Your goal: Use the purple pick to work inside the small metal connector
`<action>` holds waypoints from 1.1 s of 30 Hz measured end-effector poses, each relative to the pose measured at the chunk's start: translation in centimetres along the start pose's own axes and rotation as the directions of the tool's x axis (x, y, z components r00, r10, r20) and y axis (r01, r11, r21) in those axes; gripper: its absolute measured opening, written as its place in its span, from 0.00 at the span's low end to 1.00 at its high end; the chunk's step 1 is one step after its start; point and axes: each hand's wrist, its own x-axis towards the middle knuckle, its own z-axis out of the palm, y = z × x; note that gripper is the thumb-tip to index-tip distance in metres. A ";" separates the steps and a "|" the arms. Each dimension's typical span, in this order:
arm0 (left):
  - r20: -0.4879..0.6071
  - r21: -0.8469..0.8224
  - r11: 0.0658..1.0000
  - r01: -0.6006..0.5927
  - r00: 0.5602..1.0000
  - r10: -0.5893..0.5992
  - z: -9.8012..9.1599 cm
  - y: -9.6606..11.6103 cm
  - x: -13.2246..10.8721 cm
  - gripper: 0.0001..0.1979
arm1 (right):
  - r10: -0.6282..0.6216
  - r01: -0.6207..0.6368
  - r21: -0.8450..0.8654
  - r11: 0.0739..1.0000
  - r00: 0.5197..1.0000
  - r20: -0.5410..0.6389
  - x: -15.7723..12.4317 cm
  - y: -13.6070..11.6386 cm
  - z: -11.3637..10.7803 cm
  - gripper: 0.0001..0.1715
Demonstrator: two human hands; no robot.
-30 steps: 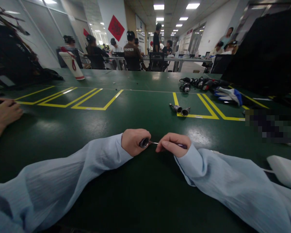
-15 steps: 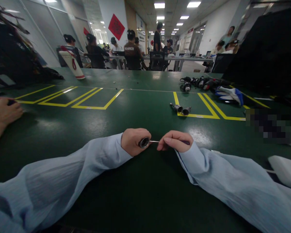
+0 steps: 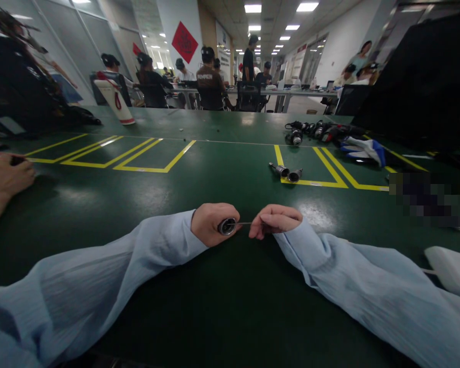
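My left hand (image 3: 209,223) is closed around a dark, hollow metal cylinder (image 3: 227,226), whose round open end faces me. From the right, a screwdriver (image 3: 244,223) with a thin metal shaft reaches the rim of this opening. My right hand (image 3: 279,220) grips the screwdriver with bent fingers, and its handle is hidden in the palm. How deep the tip sits in the cylinder I cannot tell. Both hands are low over the green table (image 3: 214,306).
Two funnel-like metal parts (image 3: 294,175) lie beyond my right hand on yellow tape. Further back are several dark cylindrical devices (image 3: 296,137) and a blue-white glove (image 3: 364,151). A white-red cup (image 3: 115,102) stands far left. Another person's hand (image 3: 7,176) rests at the left edge.
My right hand has turned a little, so the screwdriver's dark handle end no longer shows. The left hand and cylinder have hardly moved.
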 end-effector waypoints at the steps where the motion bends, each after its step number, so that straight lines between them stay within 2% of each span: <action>1: 0.006 0.027 1.000 0.007 1.000 -0.007 0.0 0.0 0.0 0.07 | -0.026 0.025 -0.049 0.999 0.999 -0.033 -0.2 0.0 0.2 0.09; 4: 0.026 0.127 0.992 0.027 0.999 -0.031 0.1 -0.2 -0.2 0.05 | -0.105 0.081 -0.229 0.970 0.990 -0.098 -0.7 -0.1 0.9 0.08; 6: 0.037 0.171 0.985 0.023 0.999 -0.030 0.2 -0.3 -0.2 0.04 | -0.115 0.086 -0.278 0.957 0.989 -0.089 -0.8 -0.1 1.1 0.08; 14: 0.024 0.060 0.997 -0.038 0.999 0.036 -0.1 -0.1 -0.1 0.06 | 0.063 -0.065 0.028 0.998 0.997 0.044 0.3 0.1 -0.3 0.07; 17: 0.017 0.027 0.999 -0.029 0.999 0.028 -0.2 0.0 0.0 0.07 | 0.029 -0.029 0.006 1.000 0.999 0.017 0.1 0.1 0.0 0.07; 22: -0.013 0.080 0.997 0.014 1.000 -0.013 0.0 -0.1 -0.1 0.05 | -0.067 0.053 -0.149 0.987 0.993 -0.093 -0.5 0.1 0.8 0.08; 27: -0.033 0.074 0.997 0.025 0.999 -0.022 -0.1 -0.1 -0.1 0.05 | 0.027 -0.027 -0.006 1.000 0.999 -0.019 -0.1 -0.1 0.1 0.08; 33: -0.039 -0.060 0.996 0.067 0.997 -0.070 -0.4 0.3 0.2 0.08 | 0.102 -0.105 0.082 0.991 0.994 0.044 0.2 -0.4 -0.5 0.07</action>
